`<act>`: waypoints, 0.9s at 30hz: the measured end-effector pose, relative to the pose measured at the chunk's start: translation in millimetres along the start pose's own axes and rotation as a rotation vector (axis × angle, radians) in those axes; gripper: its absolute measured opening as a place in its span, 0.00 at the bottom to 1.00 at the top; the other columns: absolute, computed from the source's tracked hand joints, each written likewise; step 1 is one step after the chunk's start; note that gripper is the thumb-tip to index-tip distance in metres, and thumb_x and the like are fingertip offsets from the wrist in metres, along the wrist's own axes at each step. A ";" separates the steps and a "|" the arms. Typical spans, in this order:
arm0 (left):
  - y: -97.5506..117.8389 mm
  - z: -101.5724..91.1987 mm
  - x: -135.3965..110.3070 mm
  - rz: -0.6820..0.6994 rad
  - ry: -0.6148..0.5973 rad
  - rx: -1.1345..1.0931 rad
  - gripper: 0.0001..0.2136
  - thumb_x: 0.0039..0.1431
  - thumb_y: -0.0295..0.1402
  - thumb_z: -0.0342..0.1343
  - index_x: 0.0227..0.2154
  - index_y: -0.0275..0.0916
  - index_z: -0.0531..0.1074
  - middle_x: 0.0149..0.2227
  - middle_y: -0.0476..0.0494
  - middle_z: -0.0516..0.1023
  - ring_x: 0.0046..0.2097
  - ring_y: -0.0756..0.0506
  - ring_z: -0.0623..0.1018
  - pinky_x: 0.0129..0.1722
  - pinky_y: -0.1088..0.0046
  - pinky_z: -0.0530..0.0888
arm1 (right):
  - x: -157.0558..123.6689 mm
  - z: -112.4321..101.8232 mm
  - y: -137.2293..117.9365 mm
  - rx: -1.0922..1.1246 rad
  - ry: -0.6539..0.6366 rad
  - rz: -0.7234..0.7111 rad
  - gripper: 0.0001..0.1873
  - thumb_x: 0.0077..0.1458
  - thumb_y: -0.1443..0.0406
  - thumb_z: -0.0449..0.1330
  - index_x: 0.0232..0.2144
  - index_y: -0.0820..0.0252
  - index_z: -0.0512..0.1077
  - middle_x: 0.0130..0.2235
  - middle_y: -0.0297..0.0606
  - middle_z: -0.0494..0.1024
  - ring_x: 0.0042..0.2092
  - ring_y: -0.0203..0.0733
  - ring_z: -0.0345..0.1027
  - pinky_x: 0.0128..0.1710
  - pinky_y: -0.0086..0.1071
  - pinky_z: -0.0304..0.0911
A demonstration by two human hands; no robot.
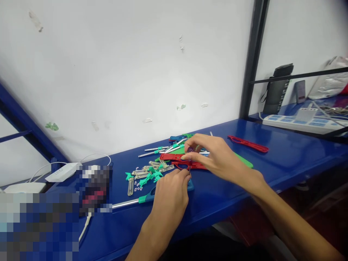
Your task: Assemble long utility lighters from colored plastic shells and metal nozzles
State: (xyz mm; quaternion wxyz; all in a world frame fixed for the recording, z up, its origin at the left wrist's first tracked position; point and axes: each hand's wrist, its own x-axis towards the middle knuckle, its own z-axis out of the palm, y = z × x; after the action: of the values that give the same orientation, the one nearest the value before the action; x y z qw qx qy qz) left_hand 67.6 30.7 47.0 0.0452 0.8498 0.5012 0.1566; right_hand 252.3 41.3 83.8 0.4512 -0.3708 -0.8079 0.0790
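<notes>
Between the thumb and fingers of my right hand [210, 154] is a small screwdriver with a purple handle [190, 149], its thin shaft pointing down. My left hand [171, 188] is closed over a blue long-reach lighter [150, 195] that has a silver tube and a teal collar. The screwdriver's tip is close to my left fingertips and hidden by them. Just beyond lie red lighter handle halves [170, 157]. To the left are several clear fuel tanks [131, 186] and teal plastic pieces [146, 179].
Metal tubes with teal collars [152, 153] lie behind, towards the white wall. A red handle half [248, 144] rests apart at the right on the blue table [217, 203]. A power strip [304, 124] stands far right, and a white cable [86, 226] runs at left.
</notes>
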 end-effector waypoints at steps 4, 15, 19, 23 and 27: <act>-0.6 -0.4 0.3 0.006 0.004 -0.005 0.13 0.74 0.27 0.49 0.42 0.43 0.80 0.42 0.45 0.85 0.45 0.39 0.84 0.42 0.68 0.72 | -1.7 -9.7 -1.4 0.231 -0.181 0.014 0.14 0.73 0.59 0.55 0.51 0.48 0.80 0.53 0.35 0.84 0.55 0.45 0.77 0.55 0.36 0.69; -1.5 0.8 -0.3 0.019 0.011 -0.045 0.12 0.74 0.28 0.50 0.44 0.41 0.80 0.44 0.44 0.85 0.46 0.39 0.84 0.45 0.66 0.72 | -2.1 -2.7 -2.2 0.048 -0.049 0.050 0.09 0.68 0.58 0.63 0.43 0.51 0.82 0.45 0.36 0.86 0.46 0.45 0.78 0.48 0.37 0.70; -2.5 1.4 -0.3 0.021 0.008 -0.054 0.12 0.74 0.28 0.50 0.44 0.42 0.80 0.44 0.44 0.85 0.45 0.38 0.84 0.44 0.65 0.72 | -3.2 -8.8 1.4 0.236 -0.124 0.002 0.13 0.70 0.62 0.60 0.51 0.47 0.82 0.52 0.34 0.85 0.56 0.46 0.77 0.55 0.37 0.70; -3.0 3.2 -0.1 0.018 0.025 -0.064 0.11 0.74 0.30 0.52 0.45 0.42 0.80 0.45 0.45 0.85 0.46 0.38 0.83 0.44 0.64 0.72 | -1.7 1.3 2.9 0.191 0.036 0.051 0.03 0.60 0.61 0.71 0.35 0.52 0.85 0.38 0.33 0.87 0.39 0.43 0.79 0.41 0.34 0.71; -3.6 2.1 -0.2 0.021 0.024 -0.055 0.10 0.73 0.29 0.52 0.42 0.41 0.80 0.41 0.45 0.85 0.43 0.38 0.83 0.41 0.65 0.71 | -0.9 11.2 1.4 0.035 0.177 -0.103 0.04 0.63 0.63 0.69 0.37 0.53 0.86 0.37 0.35 0.86 0.36 0.41 0.77 0.39 0.35 0.70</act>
State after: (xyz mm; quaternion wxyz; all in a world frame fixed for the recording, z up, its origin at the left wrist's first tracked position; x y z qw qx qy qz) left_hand 65.2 32.4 44.1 0.0610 0.8515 0.4882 0.1811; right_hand 244.5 43.9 76.0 0.5306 -0.3264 -0.7814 0.0369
